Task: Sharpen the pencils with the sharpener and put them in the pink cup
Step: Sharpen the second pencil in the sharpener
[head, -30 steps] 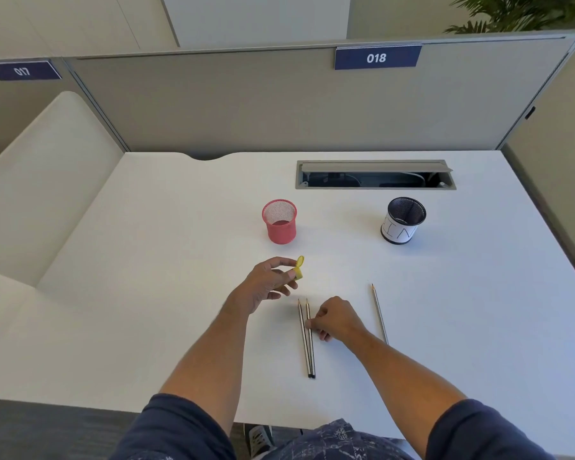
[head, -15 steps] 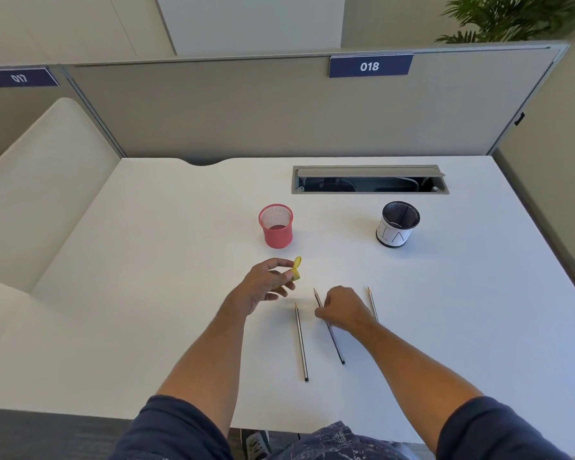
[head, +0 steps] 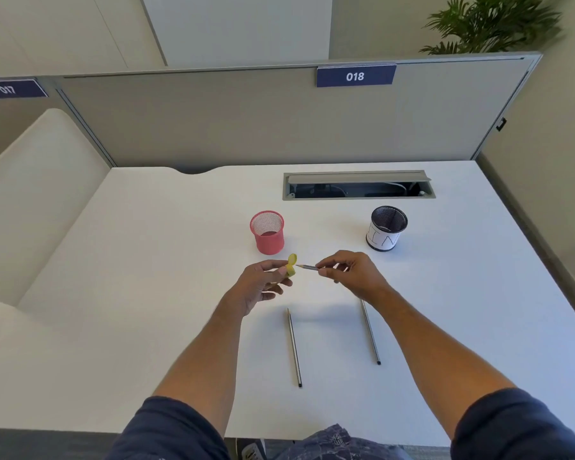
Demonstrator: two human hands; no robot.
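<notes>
My left hand [head: 263, 283] grips a small yellow sharpener [head: 291, 265] with its lid flipped up. Facing it, my right hand [head: 349, 273] pinches a grey pencil [head: 307, 267] whose tip points left, just short of the sharpener. Both hands hover above the white desk, in front of the pink mesh cup [head: 267, 232], which looks empty. A second pencil [head: 294, 347] lies on the desk below my hands, and a third pencil [head: 370, 333] lies to its right, its far end hidden under my right wrist.
A black mesh cup with a white label [head: 386, 228] stands to the right of the pink one. Behind them is an open cable hatch [head: 358, 185] in the white desk [head: 146, 293]. A grey partition closes off the back edge.
My right hand has lifted one pencil off the desk and brought its tip up to the sharpener. My left hand has risen slightly. The two other pencils stay on the desk.
</notes>
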